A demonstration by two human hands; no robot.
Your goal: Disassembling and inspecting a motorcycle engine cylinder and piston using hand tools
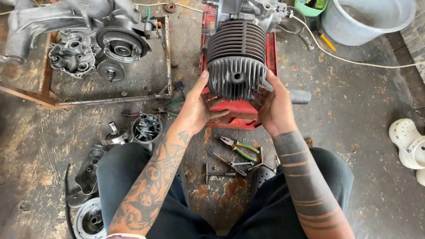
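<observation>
A person crouches on a stained concrete floor (354, 115), knees drawn up on either side of a scatter of hand tools: green-handled pliers (239, 147), a T-handled wrench (218, 174) and a few loose sockets lie just nearer the body than the red stand (234, 116).

Beyond them, both hands grip a finned engine cylinder (237, 59) that sits on the red stand. The left hand (196, 108) is spread, its palm and fingers pressed flat against the cylinder's left flank with the thumb resting on the stand's edge; the right hand (271, 102) is cupped around the right flank, fingers wrapped over the lower fins. Holding it from opposite sides like this appears to steady the heavy casting evenly.

The cylinder's long axis runs away from the person toward the crankcase (248, 9) it joins, and its finned head, with the central plug hole, faces back toward the camera.

Left of the stand, a carburettor-like part (146, 128) and a small geared piece (116, 135) rest on the floor. Farther left, a second engine case (93, 48) lies inside a rusty metal frame (166, 57). Well right of the stand and farther off stands a grey bucket (367, 20), and a pale clog (409, 141) lies at the right edge.
</observation>
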